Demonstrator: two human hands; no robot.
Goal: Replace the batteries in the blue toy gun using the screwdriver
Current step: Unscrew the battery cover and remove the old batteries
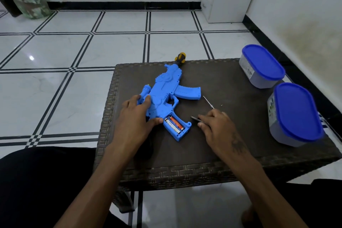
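1. The left hand (137, 114) lies spread over the rear body of the blue toy gun (166, 98), fingers on the stock end and thumb beside the grip, pressing it flat on the woven brown table (222, 153).
2. The right hand (216, 126) rests just right of the grip, its fingers curled around a thin screwdriver (208, 101): the metal shaft sticks out beyond the knuckles and a dark end shows towards the gun.
3. The battery compartment (174, 123) in the grip stands open, with no cover on it; two batteries (174, 123) with orange and black wrap lie inside.
4. Judged from this, the unscrewing is done. Whether these cells are the old or the new ones cannot be told, so either the swap or the closing of the cover remains. The cover itself is not visible.
5. A tiny speck (221, 105) beside the shaft may be the screw; too small to say.
6. A yellow-and-black handle (180, 58) pokes out beyond the muzzle at the far edge.
7. Two blue-lidded containers (262, 66) stand well apart at the right, not in the way.
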